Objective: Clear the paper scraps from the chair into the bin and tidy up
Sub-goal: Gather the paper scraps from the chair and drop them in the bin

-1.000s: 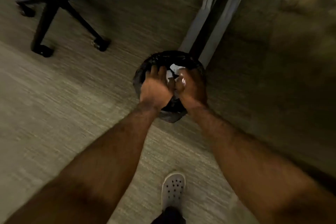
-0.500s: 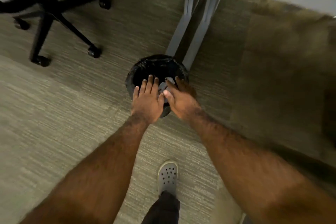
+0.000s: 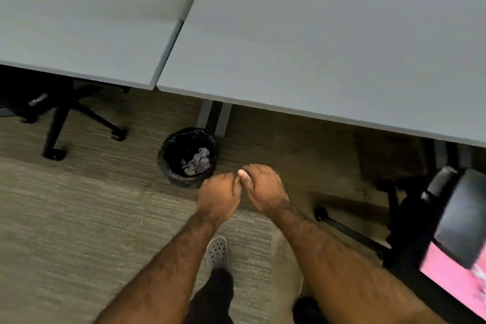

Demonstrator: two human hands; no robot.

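A round black bin [image 3: 168, 166] lined with a black bag stands on the carpet under the desk edge, with crumpled paper scraps [image 3: 196, 162] lying inside it. My left hand [image 3: 218, 198] and my right hand [image 3: 265, 189] hover side by side just to the bin's right and nearer to me, fingers curled loosely, nothing visible in either. At the right edge is a chair with a pink seat [image 3: 447, 275] and black armrest [image 3: 460, 216]; a few white scraps [image 3: 481, 277] lie on the seat.
Two grey desktops [image 3: 315, 42] span the upper half, with grey legs [image 3: 214, 119] behind the bin. A black office chair base [image 3: 56, 123] stands at left. The pink chair's black wheeled base [image 3: 349, 230] reaches toward my feet. My grey clog [image 3: 217, 254] is on the carpet.
Both hands have pulled back out of the bin toward me and the paper scraps now lie inside it. My view has lifted, bringing the desktops and pink chair into sight.
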